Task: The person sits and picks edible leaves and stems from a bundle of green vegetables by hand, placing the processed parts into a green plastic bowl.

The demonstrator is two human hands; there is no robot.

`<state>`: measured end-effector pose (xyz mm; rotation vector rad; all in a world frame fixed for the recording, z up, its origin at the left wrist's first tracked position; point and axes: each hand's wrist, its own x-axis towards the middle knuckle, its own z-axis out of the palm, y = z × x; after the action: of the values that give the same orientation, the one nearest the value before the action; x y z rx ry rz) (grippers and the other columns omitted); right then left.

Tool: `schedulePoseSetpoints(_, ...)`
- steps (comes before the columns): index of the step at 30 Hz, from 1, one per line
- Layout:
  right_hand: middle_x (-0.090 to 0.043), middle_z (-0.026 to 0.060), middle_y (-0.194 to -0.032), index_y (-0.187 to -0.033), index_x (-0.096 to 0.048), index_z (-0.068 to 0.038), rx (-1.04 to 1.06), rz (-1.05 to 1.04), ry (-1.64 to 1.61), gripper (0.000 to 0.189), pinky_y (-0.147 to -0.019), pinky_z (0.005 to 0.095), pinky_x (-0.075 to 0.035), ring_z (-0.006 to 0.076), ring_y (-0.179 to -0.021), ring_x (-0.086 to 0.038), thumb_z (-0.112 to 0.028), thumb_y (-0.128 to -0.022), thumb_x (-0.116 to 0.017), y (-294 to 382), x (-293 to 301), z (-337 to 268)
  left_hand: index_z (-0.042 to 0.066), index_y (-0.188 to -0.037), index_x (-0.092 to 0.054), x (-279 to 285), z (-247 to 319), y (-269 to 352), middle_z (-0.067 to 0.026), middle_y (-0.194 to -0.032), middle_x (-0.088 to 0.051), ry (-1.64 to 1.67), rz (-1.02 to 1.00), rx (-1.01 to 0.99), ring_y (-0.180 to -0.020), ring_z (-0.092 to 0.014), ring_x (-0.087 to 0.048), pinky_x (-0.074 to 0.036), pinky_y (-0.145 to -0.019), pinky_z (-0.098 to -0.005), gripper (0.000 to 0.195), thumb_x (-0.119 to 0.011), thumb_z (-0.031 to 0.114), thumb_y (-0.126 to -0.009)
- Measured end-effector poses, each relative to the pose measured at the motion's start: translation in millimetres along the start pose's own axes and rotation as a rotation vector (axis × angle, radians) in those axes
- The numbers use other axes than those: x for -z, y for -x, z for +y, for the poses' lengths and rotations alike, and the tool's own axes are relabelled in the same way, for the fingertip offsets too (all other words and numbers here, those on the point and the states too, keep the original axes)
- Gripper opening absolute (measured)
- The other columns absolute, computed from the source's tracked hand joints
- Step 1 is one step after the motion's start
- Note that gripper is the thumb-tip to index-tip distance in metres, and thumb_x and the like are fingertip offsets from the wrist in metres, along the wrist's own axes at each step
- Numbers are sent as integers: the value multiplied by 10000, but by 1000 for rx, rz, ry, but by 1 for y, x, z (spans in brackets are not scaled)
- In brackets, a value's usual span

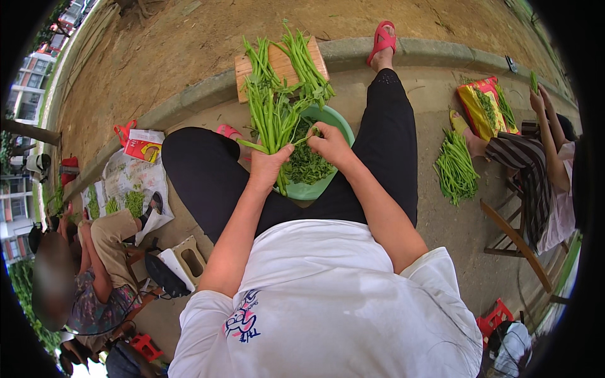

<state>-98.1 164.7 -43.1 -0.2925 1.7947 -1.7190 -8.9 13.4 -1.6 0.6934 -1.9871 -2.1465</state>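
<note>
My left hand (270, 165) is closed around the lower ends of a bunch of green leafy vegetable stems (268, 113). My right hand (329, 144) pinches a thin stem or leaf between thumb and fingers, just right of the bunch. Below both hands, between my knees, a light green plastic basin (347, 125) holds many loose green leaves (309, 165). Beyond it is a wooden stool or small bench (282, 61) with more green stems (302, 61) lying on its top. The stems in my left hand partly cover the basin's left side.
A concrete kerb (425, 51) runs past the wooden stool. At right, a seated person holds greens near a stem pile (456, 167) and a red-yellow bag (487, 104). At left, another person sits by a sheet (127, 170) bearing greens, with a concrete block (189, 257) behind.
</note>
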Motion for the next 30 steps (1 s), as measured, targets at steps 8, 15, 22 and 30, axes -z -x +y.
schedulePoseSetpoints(8, -546, 35, -644, -815, -554, -17, 16, 107, 81, 105, -542, 276, -408, 113, -572, -517, -113, -775, -566, -4, -4, 9, 20, -1012, -562, 0, -2, -2, -12, -818, -598, -29, -44, -20, -640, -81, -541, -450, -556, -225, 265, -683, 13, -777)
schedulePoseSetpoints(15, -549, 51, -640, -824, -558, -4, 102, 218, 336, 111, -545, 292, -417, 121, -558, -512, -107, -783, -566, -6, -7, 16, 21, -1025, -550, -3, -7, -2, -11, -817, -592, -27, -45, -4, -643, -82, -540, -447, -555, -227, 274, -674, 2, -781)
schedulePoseSetpoints(22, -599, 129, -724, -860, -593, 15, 96, 161, 275, 188, -629, 364, -441, 246, -663, -565, -144, -761, -607, -2, -2, 8, 14, -999, -555, 1, -9, -2, -17, -813, -599, -2, -2, -16, -640, -85, -546, -456, -555, -233, 245, -674, 11, -786)
schedulePoseSetpoints(30, -623, 171, -803, -836, -602, 5, 183, 121, 348, 185, -666, 395, -453, 309, -721, -606, -143, -727, -622, 0, -1, 5, 23, -994, -567, 4, -5, -3, -31, -853, -602, -8, 23, 35, -671, -106, -556, -465, -568, -240, 242, -678, 1, -779)
